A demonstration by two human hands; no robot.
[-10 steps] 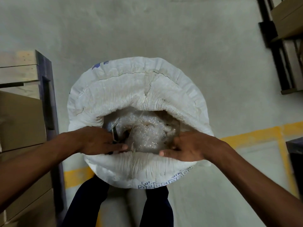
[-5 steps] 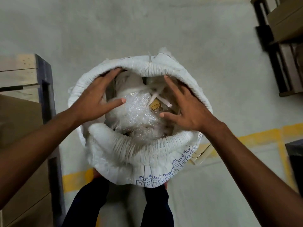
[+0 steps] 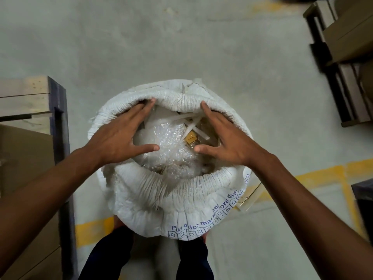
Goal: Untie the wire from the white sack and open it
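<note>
The white sack (image 3: 177, 190) stands upright on the floor between my legs, its mouth wide and its top rolled down into a thick rim with blue print at the front. Inside lie bubble wrap (image 3: 171, 146), white plastic strips and a small yellow-brown piece (image 3: 190, 138). My left hand (image 3: 119, 136) reaches over the left of the mouth, fingers spread, fingertips against the far rim. My right hand (image 3: 224, 138) mirrors it on the right, fingers spread, fingertips touching the far rim. Neither hand holds anything. No wire shows on the sack.
A wooden pallet stack with cardboard (image 3: 30, 122) stands close on the left. Dark racking with cardboard boxes (image 3: 347, 47) fills the upper right. A yellow floor line (image 3: 323, 174) runs behind the sack, and a dark object (image 3: 365, 199) sits at the right edge.
Both hands left the near rim and moved across the mouth to the far rim. The far flap that covered the top has been pushed back, exposing the contents.
</note>
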